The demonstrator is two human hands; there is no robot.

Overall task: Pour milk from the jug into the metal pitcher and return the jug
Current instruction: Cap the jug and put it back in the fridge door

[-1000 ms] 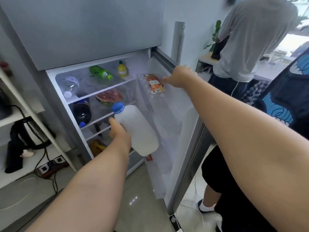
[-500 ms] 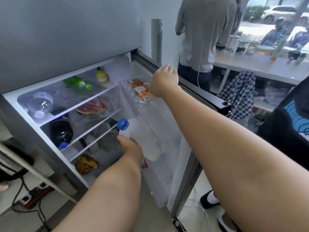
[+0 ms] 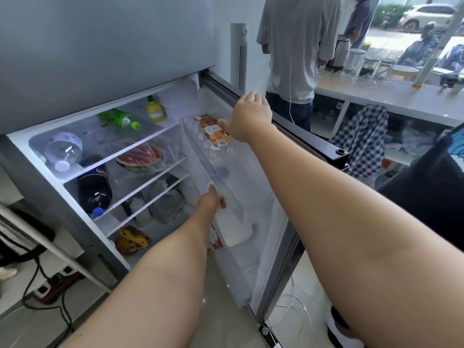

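The white milk jug (image 3: 234,231) with a blue cap stands tilted in the lower bin of the open fridge door (image 3: 283,197), partly blurred behind the bin's clear wall. My left hand (image 3: 211,200) reaches in from the lower left, its fingers curled on the jug's side near the handle. Higher up, my right hand (image 3: 251,115) grips the door's top edge beside a small juice carton (image 3: 218,135). I see no metal pitcher that I can tell apart.
Fridge shelves hold a green bottle (image 3: 118,119), a yellow bottle (image 3: 155,111), wrapped watermelon (image 3: 140,158) and a dark cola bottle (image 3: 94,188). A person in a grey shirt (image 3: 298,46) stands at a counter (image 3: 376,94) behind the door. Cables and a power strip (image 3: 50,285) lie on the floor at left.
My left hand carried the jug from in front of the shelves to the right and down into the door bin. My view turned right and my right hand stayed on the door.
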